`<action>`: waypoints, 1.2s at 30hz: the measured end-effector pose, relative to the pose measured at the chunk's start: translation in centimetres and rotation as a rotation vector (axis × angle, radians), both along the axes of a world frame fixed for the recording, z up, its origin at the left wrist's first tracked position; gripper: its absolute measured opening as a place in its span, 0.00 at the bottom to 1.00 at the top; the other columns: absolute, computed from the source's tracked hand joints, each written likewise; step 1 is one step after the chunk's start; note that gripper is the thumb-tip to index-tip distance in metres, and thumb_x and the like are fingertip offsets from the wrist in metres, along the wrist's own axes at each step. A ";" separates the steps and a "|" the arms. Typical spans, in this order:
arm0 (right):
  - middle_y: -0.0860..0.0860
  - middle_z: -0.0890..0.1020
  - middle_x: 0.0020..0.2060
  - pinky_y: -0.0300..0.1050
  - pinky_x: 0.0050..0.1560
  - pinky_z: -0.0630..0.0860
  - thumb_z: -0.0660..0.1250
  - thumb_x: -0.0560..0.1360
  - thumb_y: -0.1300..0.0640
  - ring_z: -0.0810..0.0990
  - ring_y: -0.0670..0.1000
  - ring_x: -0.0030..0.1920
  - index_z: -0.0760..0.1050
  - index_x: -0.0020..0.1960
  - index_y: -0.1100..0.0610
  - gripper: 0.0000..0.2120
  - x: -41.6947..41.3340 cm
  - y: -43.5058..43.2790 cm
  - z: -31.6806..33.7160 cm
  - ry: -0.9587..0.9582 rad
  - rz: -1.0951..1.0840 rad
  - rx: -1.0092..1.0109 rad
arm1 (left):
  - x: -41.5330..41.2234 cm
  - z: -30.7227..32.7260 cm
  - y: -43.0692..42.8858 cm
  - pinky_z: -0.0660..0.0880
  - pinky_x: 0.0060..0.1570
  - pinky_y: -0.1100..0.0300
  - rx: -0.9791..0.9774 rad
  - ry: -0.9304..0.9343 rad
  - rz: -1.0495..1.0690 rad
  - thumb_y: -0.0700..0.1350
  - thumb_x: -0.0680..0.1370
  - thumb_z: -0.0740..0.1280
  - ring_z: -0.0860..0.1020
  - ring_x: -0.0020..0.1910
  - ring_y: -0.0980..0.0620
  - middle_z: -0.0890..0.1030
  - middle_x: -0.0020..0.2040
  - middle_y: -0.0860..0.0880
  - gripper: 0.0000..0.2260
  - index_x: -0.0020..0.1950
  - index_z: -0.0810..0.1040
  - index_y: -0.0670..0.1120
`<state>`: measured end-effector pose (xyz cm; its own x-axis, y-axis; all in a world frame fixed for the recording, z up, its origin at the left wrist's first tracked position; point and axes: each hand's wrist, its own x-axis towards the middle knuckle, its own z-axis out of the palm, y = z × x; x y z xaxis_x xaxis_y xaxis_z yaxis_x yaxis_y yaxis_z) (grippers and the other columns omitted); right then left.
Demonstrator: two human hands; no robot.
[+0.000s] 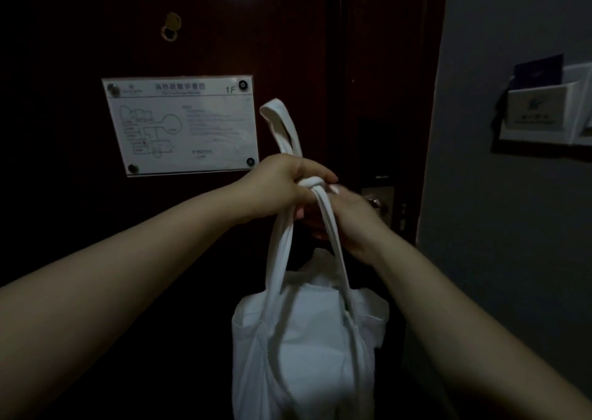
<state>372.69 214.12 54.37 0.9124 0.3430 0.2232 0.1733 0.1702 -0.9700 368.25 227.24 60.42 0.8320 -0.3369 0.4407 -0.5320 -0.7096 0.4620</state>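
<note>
A white tote bag [307,349] hangs in front of a dark wooden door [80,227]. Its straps [282,246] rise to a knot [312,183] at hand height, and a loop of strap [282,121] sticks up above the knot. My left hand [282,185] grips the straps at the knot from the left. My right hand [347,217] reaches in from the right, its fingers curled around the straps just below the knot. Behind my right hand the metal door handle [376,200] shows in part; whether the straps go around it is hidden.
An evacuation plan sign [181,125] is screwed to the door, with a peephole [169,28] above it. On the grey wall to the right a white key-card holder [544,112] holds a dark card [538,70]. The room is dim.
</note>
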 end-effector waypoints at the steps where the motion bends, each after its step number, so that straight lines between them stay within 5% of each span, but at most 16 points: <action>1: 0.57 0.83 0.38 0.45 0.39 0.77 0.59 0.80 0.55 0.81 0.52 0.35 0.77 0.48 0.57 0.09 -0.5 0.6 -0.3 0.036 0.042 0.027 | 0.0 0.0 0.3 0.71 0.34 0.73 -0.024 0.011 0.011 0.37 0.76 0.66 0.76 0.28 0.65 0.79 0.31 0.63 0.14 0.59 0.79 0.48; 5: 0.51 0.74 0.26 0.33 0.19 0.63 0.56 0.82 0.54 0.64 0.42 0.17 0.73 0.54 0.63 0.13 -0.9 0.4 -0.1 0.149 0.178 0.016 | -0.4 0.5 1.4 0.73 0.31 0.68 -0.045 0.124 0.041 0.35 0.76 0.65 0.76 0.27 0.60 0.80 0.28 0.57 0.11 0.55 0.79 0.47; 9: 0.48 0.65 0.19 0.31 0.19 0.51 0.49 0.82 0.60 0.57 0.40 0.15 0.69 0.42 0.59 0.14 -0.9 -1.4 0.5 0.293 0.440 -0.180 | -1.3 0.4 1.6 0.74 0.34 0.66 0.156 0.180 0.011 0.40 0.75 0.68 0.78 0.30 0.58 0.82 0.35 0.52 0.07 0.47 0.78 0.52; 13: 0.47 0.66 0.18 0.29 0.19 0.53 0.47 0.82 0.60 0.59 0.40 0.15 0.68 0.41 0.59 0.15 -1.1 -1.9 0.0 0.316 0.546 -0.154 | -1.5 0.4 1.3 0.72 0.33 0.68 0.168 0.217 0.023 0.42 0.77 0.67 0.77 0.30 0.58 0.79 0.33 0.51 0.03 0.45 0.78 0.50; 17: 0.46 0.68 0.19 0.30 0.20 0.61 0.55 0.75 0.54 0.62 0.40 0.18 0.71 0.44 0.61 0.11 -1.6 -2.6 0.1 0.251 0.647 -0.169 | -1.4 0.4 0.9 0.71 0.30 0.65 0.014 0.383 -0.023 0.40 0.78 0.64 0.73 0.28 0.56 0.76 0.30 0.46 0.04 0.44 0.77 0.45; 24: 0.53 0.73 0.32 0.34 0.24 0.62 0.50 0.73 0.38 0.63 0.43 0.22 0.75 0.54 0.55 0.26 -1.6 -3.9 -0.4 0.167 0.589 -0.059 | -1.2 0.4 -0.5 0.67 0.23 0.67 -0.272 0.629 -0.105 0.36 0.79 0.60 0.67 0.21 0.60 0.77 0.28 0.49 0.06 0.43 0.75 0.40; 27: 0.49 0.72 0.27 0.34 0.26 0.61 0.55 0.70 0.38 0.64 0.42 0.23 0.74 0.53 0.55 0.24 -2.6 -3.9 -0.6 -0.017 0.411 -0.124 | -1.1 0.3 -0.7 0.66 0.23 0.67 -0.324 0.652 -0.070 0.37 0.79 0.60 0.67 0.21 0.60 0.77 0.26 0.50 0.07 0.44 0.75 0.40; 31: 0.44 0.78 0.32 0.30 0.32 0.70 0.70 0.71 0.55 0.77 0.38 0.31 0.77 0.48 0.51 0.07 -4.3 -3.5 -1.0 -0.372 0.025 -0.258 | -1.2 0.4 -1.2 0.66 0.24 0.67 -0.387 0.695 -0.043 0.38 0.79 0.59 0.66 0.21 0.60 0.75 0.26 0.49 0.07 0.45 0.75 0.39; 36: 0.50 0.76 0.50 0.39 0.47 0.69 0.78 0.63 0.48 0.75 0.48 0.49 0.73 0.59 0.54 0.28 -4.9 -3.2 -2.6 -0.989 -0.675 -0.536 | -1.4 0.4 -1.7 0.61 0.20 0.69 -0.633 0.802 -0.013 0.37 0.80 0.57 0.61 0.19 0.60 0.72 0.24 0.50 0.07 0.43 0.71 0.40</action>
<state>367.78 210.96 51.76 0.4686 0.1408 0.8721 0.7446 -0.5942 -0.3041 366.80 225.58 60.80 0.9584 -0.2465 -0.1440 0.0927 -0.2083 0.9737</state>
